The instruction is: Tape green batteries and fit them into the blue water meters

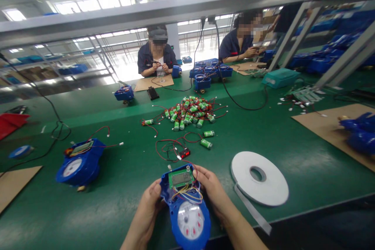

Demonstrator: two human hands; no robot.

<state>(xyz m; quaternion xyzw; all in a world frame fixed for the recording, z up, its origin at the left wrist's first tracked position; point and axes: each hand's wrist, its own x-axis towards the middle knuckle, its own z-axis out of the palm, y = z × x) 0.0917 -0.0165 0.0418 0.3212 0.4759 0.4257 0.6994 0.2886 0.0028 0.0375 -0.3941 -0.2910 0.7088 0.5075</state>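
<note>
The meter [190, 205] is at the lower centre of the frame, held between both hands. Its long axis runs nearly up and down the picture, leaning a little so the dial [191, 220] end sits lower and to the right. The left hand [149, 205] grips the upper left side, thumb on the rim; the right hand [213, 191] holds the upper right side, fingers by the board [181, 178] — both are closed around the casing.

Just above, the display [185, 153] with red digits lies on the table [123, 207], nearer the right hand. A red lead runs between it and the meter's upper right corner; whether it is joined there I cannot tell. Two batteries [206, 143] lie up and right of the display, the battery pile [187, 113] beyond them. The tape roll [272, 179] lies flat at lower right, also on the right hand's side.

As for containers, the meter's casing is open, with the board and loose wires [187, 195] inside. The teal box [280, 78] at upper right and the red bin [13, 125] at the left edge — their contents I cannot make out.
</note>
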